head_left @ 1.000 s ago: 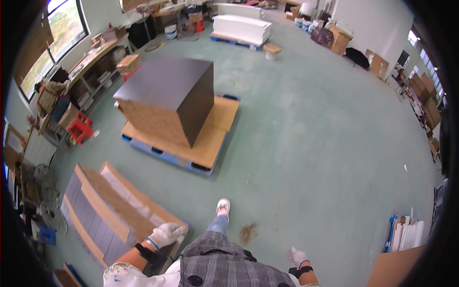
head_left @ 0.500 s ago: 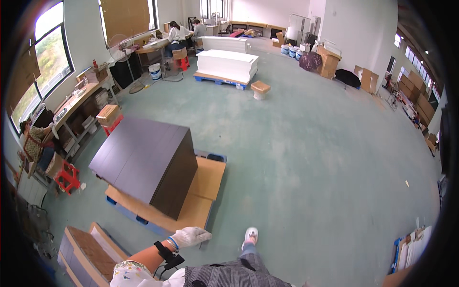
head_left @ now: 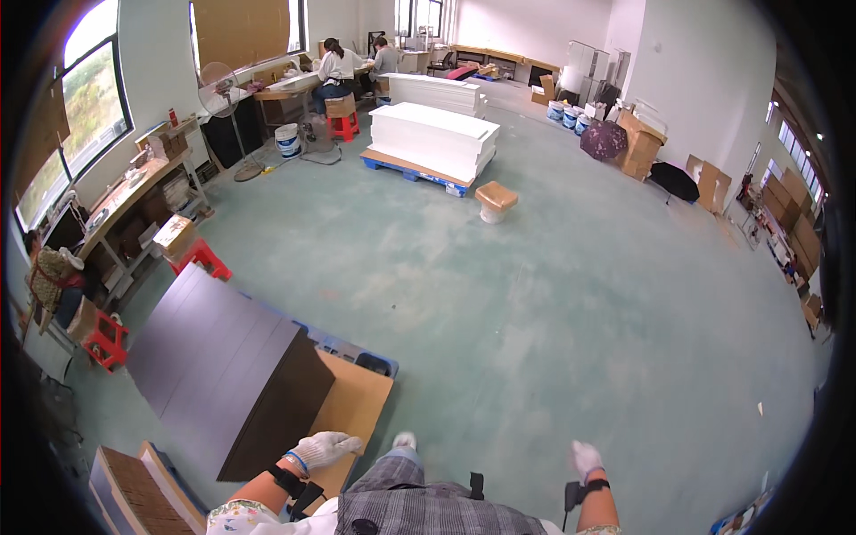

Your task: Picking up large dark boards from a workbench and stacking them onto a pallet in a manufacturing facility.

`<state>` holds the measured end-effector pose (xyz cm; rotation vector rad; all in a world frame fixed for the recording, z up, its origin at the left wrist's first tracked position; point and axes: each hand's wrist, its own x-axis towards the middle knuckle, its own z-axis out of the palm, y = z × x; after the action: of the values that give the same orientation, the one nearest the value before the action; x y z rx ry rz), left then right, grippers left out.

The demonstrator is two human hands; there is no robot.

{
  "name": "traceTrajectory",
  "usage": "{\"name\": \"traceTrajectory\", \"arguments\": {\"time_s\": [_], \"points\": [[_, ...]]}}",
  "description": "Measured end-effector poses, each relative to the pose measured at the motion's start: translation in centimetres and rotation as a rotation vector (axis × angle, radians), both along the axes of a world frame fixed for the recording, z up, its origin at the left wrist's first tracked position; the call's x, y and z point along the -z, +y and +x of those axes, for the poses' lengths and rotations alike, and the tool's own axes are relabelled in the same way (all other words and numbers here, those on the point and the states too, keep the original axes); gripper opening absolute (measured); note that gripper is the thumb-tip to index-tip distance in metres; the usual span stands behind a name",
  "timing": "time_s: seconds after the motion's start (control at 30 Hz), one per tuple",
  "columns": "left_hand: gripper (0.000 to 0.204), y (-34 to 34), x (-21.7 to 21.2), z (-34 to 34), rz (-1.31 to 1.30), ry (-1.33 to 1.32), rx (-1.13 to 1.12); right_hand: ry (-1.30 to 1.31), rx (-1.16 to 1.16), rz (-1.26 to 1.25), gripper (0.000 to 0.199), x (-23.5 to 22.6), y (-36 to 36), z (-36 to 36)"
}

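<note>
My left hand (head_left: 328, 448), in a white knit glove with a strap at the wrist, hangs over the edge of a cardboard-topped pallet. Its fingers are loosely stretched and nothing shows in them. Just left of it is a stack of dark grey-brown panels (head_left: 214, 357), on the brown cardboard sheet (head_left: 358, 392) over a blue pallet (head_left: 361, 357). My right hand (head_left: 586, 457), gloved too, swings out above the green floor, touching nothing; its fingers are smeared by motion.
Boxes stand on red stools (head_left: 107, 341) beside the left workbench (head_left: 134, 192), where a person sits. White panels (head_left: 432, 138) are stacked on a pallet ahead, near a cardboard-topped bucket (head_left: 496, 203). Two people work at the far bench. An open panel piece (head_left: 143, 490) lies lower left.
I have stepped forward, and the dark panel stack now lies nearer and further left. My right hand has come into view; my left hand stays low beside the pallet.
</note>
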<state>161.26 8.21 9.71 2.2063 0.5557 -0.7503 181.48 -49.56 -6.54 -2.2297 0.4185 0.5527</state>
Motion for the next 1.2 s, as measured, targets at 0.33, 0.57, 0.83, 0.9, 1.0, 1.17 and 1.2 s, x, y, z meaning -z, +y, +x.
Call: {"name": "traceTrajectory", "arguments": {"time_s": [0.33,0.57,0.83,0.9,1.0,1.17,1.2], "points": [[0.068,13.1,2.5,25.7,0.017,-0.020,-0.126,0.090,-0.860,-0.563,0.047,3.3,11.0,24.7],[0.060,20.4,2.6,38.2,0.020,-0.047,-0.214,0.433,-0.481,-0.376,0.035,4.6,9.4,32.0],[0.059,31.0,5.7,50.5,-0.077,-0.042,-0.458,0.247,-0.658,-0.515,0.036,10.8,18.5,62.6],[0.058,32.0,3.7,52.0,0.081,0.035,-0.623,0.160,-1.333,-0.855,0.027,8.0,35.5,72.6],[0.058,36.1,2.3,53.9,0.058,0.043,-0.706,-0.330,-1.357,-0.848,0.022,3.9,51.0,85.0],[0.059,44.2,4.5,55.2,0.007,0.095,-0.813,-0.813,-1.488,-0.363,0.029,-0.2,79.1,94.2],[0.058,45.9,4.8,55.3,0.003,0.142,-0.865,-0.599,-1.442,-0.266,0.032,-2.0,85.5,93.1]]}}
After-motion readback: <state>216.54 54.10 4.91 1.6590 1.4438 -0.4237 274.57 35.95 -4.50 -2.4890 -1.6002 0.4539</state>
